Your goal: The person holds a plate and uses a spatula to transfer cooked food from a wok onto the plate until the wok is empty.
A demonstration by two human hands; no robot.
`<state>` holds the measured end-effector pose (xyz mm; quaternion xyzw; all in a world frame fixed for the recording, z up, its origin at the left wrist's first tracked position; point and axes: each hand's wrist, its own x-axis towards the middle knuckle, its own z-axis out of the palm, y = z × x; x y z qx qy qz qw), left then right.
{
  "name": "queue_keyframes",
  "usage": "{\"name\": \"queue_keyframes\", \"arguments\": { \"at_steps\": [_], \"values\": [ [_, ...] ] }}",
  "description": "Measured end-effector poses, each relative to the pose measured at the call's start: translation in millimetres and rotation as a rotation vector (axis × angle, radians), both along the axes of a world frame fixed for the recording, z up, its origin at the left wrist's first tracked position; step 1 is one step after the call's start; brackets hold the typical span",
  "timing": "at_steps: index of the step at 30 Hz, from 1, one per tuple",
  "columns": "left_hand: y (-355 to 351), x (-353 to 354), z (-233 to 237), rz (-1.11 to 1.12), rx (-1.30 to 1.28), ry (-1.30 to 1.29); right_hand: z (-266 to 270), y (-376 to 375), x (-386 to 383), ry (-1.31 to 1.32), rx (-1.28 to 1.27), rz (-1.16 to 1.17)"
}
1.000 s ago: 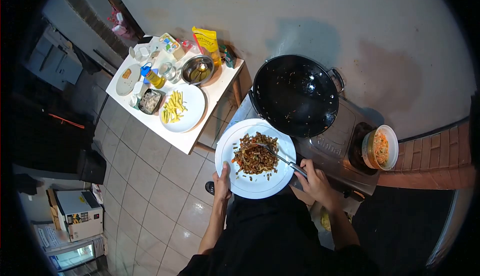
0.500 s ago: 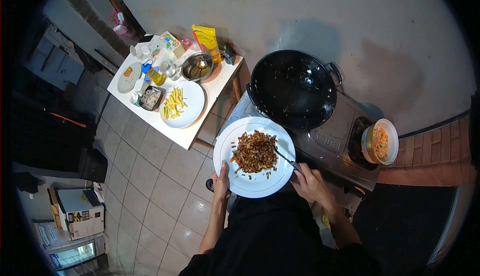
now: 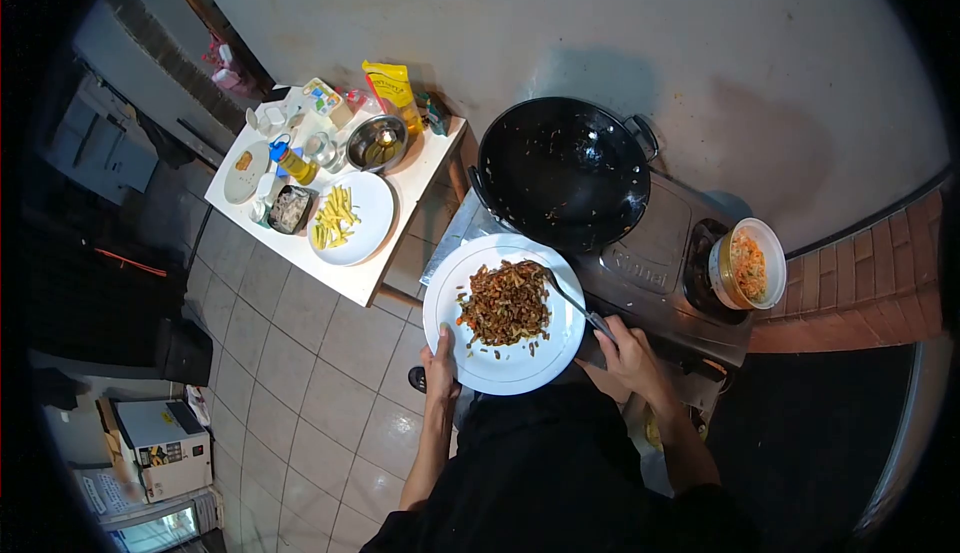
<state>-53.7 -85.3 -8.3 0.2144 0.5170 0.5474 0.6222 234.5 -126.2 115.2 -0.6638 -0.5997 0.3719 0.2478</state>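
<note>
My left hand grips the near left edge of a white plate, its thumb on top of the rim. A heap of brown, finely chopped food with orange bits lies in the middle of the plate. In my right hand is the dark handle of a long spoon. The spoon's head rests at the upper right side of the heap, partly hidden by food. Just beyond the plate sits a black wok, with small scraps stuck to its inside.
The wok stands on a gas stove. At its right end is a bowl of shredded orange food. A white table on the left holds a plate of yellow strips, a metal bowl and a yellow packet.
The view has shifted slightly, so the table and wok sit further left. The spoon's head has moved up along the heap's upper right edge. Both hands keep their hold.
</note>
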Motion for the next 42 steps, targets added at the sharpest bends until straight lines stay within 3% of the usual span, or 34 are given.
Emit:
{"name": "queue_keyframes", "arguments": {
  "at_steps": [6, 8, 16, 21, 25, 34, 42],
  "values": [
    [1.7, 8.6, -7.8, -0.018, -0.048, 0.0, 5.9, 17.7, 25.6, -0.062, 0.073, -0.042],
    [1.2, 13.3, -7.5, -0.023, -0.026, -0.022, -4.9, 28.5, 37.7, -0.101, 0.224, 0.028],
    [-10.7, 34.1, -6.0, 0.076, 0.005, -0.046, -12.6, 50.5, 64.2, -0.107, 0.086, 0.126],
    [-16.0, 49.1, -7.4, 0.192, -0.025, -0.026, -9.6, 59.5, 74.6, 0.012, 0.158, 0.193],
    [-18.3, 56.9, -5.0, 0.215, -0.043, -0.031, -9.1, 65.1, 80.6, -0.049, 0.174, 0.225],
    [-25.6, 52.7, -11.1, 0.102, -0.144, 0.104, -16.7, 65.9, 84.3, 0.037, 0.224, 0.254],
    [-25.1, 64.3, -13.5, 0.297, -0.118, 0.037, -21.4, 65.6, 85.9, 0.05, 0.27, 0.265]
  ]
}}
